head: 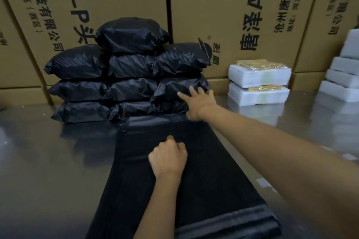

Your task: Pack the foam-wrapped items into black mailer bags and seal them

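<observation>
The right hand point(198, 103) presses spread, straight fingers against a packed black mailer bag point(178, 87) in the stack of filled bags point(126, 72). Nearer the person, the left hand point(168, 158) pinches, fingers curled, the top empty mailer bag point(204, 161). Foam-wrapped items point(259, 83) sit right of the right hand.

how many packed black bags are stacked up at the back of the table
10 packed black bags: three on the bottom row, three on the second row, three on the third, one on top. The right hand touches the pile; more may be hidden behind.
</observation>
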Demonstrator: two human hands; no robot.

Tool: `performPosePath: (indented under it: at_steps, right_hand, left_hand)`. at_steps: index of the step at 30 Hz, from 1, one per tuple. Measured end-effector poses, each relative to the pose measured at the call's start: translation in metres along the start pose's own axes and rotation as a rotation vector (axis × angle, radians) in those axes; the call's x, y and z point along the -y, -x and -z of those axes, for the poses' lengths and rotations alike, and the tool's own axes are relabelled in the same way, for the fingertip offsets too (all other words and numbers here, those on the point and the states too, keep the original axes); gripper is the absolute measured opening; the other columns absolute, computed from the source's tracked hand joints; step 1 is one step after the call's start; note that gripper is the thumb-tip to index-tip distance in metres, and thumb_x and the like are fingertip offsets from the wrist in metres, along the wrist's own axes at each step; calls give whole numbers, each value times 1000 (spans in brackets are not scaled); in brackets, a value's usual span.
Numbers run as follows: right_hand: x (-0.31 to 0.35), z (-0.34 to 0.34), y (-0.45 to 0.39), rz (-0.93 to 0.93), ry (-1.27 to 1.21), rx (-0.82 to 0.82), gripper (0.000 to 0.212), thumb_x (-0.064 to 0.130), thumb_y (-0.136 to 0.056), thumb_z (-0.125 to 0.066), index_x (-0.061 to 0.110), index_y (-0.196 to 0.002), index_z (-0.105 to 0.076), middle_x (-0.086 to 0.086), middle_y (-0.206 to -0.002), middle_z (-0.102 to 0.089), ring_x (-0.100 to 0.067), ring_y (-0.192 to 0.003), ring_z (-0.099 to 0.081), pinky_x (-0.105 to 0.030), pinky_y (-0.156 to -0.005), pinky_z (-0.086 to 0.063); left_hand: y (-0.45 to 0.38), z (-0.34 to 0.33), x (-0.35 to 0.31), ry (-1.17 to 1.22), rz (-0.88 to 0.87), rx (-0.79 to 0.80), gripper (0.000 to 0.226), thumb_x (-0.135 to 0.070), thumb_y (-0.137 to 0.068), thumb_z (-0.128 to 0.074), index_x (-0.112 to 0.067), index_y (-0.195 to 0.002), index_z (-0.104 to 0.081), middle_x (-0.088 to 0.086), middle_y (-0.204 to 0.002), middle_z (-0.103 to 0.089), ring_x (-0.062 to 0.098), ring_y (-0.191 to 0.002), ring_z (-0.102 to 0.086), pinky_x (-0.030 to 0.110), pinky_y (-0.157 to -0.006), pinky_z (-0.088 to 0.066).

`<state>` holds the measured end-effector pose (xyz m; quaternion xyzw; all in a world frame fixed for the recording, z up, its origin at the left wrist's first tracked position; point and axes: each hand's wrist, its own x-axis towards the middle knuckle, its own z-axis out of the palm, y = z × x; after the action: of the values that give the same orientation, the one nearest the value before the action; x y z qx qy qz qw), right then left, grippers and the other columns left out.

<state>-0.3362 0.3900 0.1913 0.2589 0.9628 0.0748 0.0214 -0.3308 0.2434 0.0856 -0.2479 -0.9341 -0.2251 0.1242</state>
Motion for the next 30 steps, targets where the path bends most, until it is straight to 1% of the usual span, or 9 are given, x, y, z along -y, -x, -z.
performPosePath:
  at_steps: [4, 6, 11, 14, 17, 21, 24, 27, 30]
  right_hand:
    - [-14, -82, 45, -20, -210, 122, 60, 48, -106, -27, 33, -161, -7, -1, -169, -1, -29, -155, -3, -59, -120, -6]
    - [-15, -108, 62, -60, -396, 71, 55, 47, -107, -19, 33, -160, -14, 0, -169, -4, -24, -155, -4, -55, -121, -4]
    - [-17, -128, 71, -73, -573, -155, 52, 42, -104, -34, 27, -154, -35, -1, -165, -25, -20, -153, -19, -42, -122, -10]
    - [-23, -125, 67, -189, -783, -247, 54, 41, -98, -52, 23, -148, -45, -2, -153, -46, -21, -142, -40, -36, -116, -25]
    - [-49, -108, 50, -440, -1293, -217, 52, 36, -98, -58, 15, -144, -46, -6, -139, -56, -25, -128, -52, -35, -109, -37]
    - [-94, -81, 27, -552, -1713, -41, 52, 46, -96, -58, 14, -135, -46, -8, -115, -54, -24, -100, -57, -42, -91, -47]
    - [-134, -58, 2, -581, -1813, -111, 40, 46, -96, -54, 15, -120, -46, -8, -106, -53, -22, -90, -56, -41, -83, -44]
    - [-168, -39, -28, -582, -1850, -182, 37, 40, -100, -48, 13, -124, -45, -7, -94, -47, -18, -71, -47, -35, -72, -43]
    - [-194, -32, -60, -590, -1978, -232, 52, 38, -103, -45, 7, -145, -37, -12, -133, -52, -21, -108, -61, -34, -87, -50]
  left_hand:
    - [1, 0, -4, -8, -12, 6, 21, -34, -97, -43, -18, -84, -48, 6, -87, -69, 28, -82, -66, 32, -61, -38]
    - [2, 0, -5, -24, -8, 10, 21, -34, -98, -42, -18, -86, -49, 6, -88, -69, 28, -84, -66, 32, -63, -38]
    - [9, -2, -18, -2, -124, 29, 22, -35, -99, -42, -18, -100, -55, 3, -97, -67, 24, -91, -62, 34, -67, -44]
    - [17, -7, -33, -15, -349, 90, 30, -39, -100, -39, -23, -122, -52, -1, -122, -54, 18, -112, -48, 35, -88, -44]
    - [16, -13, -43, -129, -403, 203, 39, -42, -101, -35, -29, -137, -43, -3, -136, -42, 19, -124, -38, 39, -97, -34]
    - [-33, -20, -87, -233, -240, 351, 39, -37, -100, -41, -21, -135, -48, 6, -140, -46, 27, -129, -42, 42, -101, -36]
    - [-53, -47, -130, -173, -262, 355, 38, -33, -100, -43, -15, -132, -52, 11, -138, -52, 29, -127, -48, 39, -98, -40]
    - [-53, -81, -145, -209, -274, 206, 38, -36, -102, -36, -14, -128, -52, 11, -130, -56, 29, -116, -54, 36, -81, -40]
    - [-64, -99, -146, -227, -250, 114, 38, -38, -101, -35, -14, -123, -55, 10, -123, -60, 28, -109, -58, 35, -70, -31]
